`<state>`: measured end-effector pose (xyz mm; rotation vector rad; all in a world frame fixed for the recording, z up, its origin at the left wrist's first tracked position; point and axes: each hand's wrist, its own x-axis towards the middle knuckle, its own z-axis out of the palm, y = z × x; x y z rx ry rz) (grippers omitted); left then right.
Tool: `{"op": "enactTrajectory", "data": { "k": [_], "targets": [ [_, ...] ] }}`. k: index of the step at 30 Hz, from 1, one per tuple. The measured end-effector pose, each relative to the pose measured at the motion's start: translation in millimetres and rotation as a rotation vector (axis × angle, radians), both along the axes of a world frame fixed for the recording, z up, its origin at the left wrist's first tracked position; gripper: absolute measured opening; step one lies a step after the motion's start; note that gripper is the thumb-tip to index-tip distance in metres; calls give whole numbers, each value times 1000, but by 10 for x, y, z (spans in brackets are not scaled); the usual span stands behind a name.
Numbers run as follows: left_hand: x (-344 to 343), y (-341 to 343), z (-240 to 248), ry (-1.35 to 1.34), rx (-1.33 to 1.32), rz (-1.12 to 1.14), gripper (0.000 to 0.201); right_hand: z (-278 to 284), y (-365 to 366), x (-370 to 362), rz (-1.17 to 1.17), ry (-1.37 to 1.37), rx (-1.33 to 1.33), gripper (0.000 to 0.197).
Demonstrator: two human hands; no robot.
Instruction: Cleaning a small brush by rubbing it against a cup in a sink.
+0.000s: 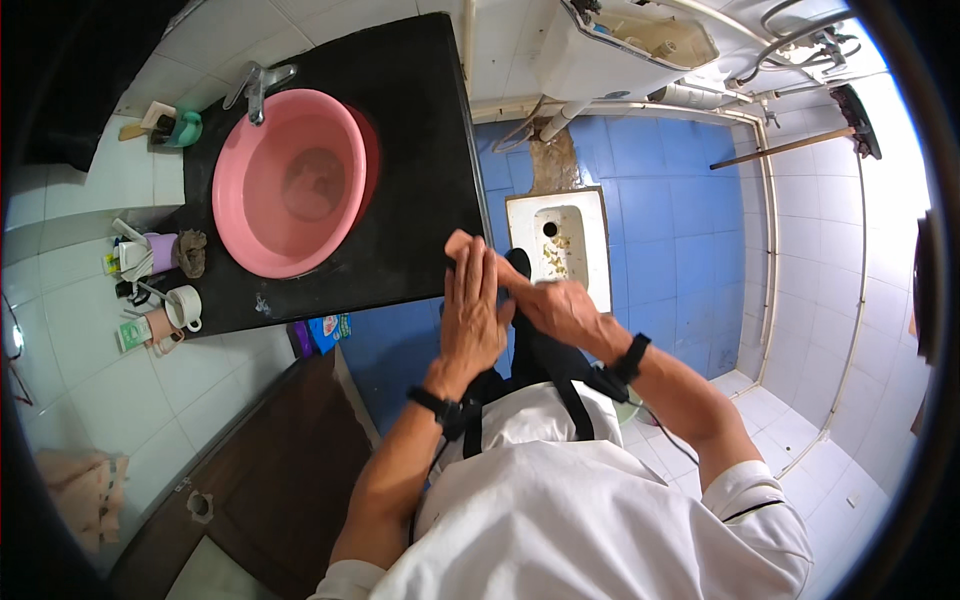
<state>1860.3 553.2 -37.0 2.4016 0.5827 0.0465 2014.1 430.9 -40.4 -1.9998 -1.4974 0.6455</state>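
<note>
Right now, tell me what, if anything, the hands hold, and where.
Apparently a slim, pinkish-tan, stick-like thing, kind unclear: the right hand grips its right end; the left hand lies over it near the other.

white short-sleeved shirt (590, 520) | black wristbands (633, 357), both wrists | black straps (575, 410) | dark trousers (538, 345)

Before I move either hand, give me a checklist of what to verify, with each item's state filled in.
1. Right hand closed on the pinkish-brown object: ok, it appears gripped.
2. Left hand pressing that object: cannot tell; its fingers lie straight over it, palm hidden.
3. Pink basin on the black counter: ok.
4. Faucet over the basin: ok, spout reaches past its rim.
5. Squat toilet free of debris: not ok, yellowish bits lie in it.
6. Broom clear of both hands: ok, at the right wall.
</note>
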Motion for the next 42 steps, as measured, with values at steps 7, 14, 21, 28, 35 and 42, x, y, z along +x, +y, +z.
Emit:
{"op": "enactTrajectory", "data": {
  "k": [7,14,21,28,35,42],
  "targets": [
    [862,731,-101,-61,260,65,71,-122,862,774,7,-159,6,46],
    [856,467,-109,17,193,78,78,-303,603,953,139,-9,43,40],
    [1182,682,-89,0,291,104,76,-271,899,1216,124,-94,90,50],
    [1543,1135,-153,-9,336,1,65,-469,1173,1331,-71,80,184,34],
    [1150,562,71,194,257,-36,70,-505,535,888,-30,276,124,59],
    [1855,1454,-20,57,407,-146,58,-578,1363,1325,-231,324,207,45]
  ]
}}
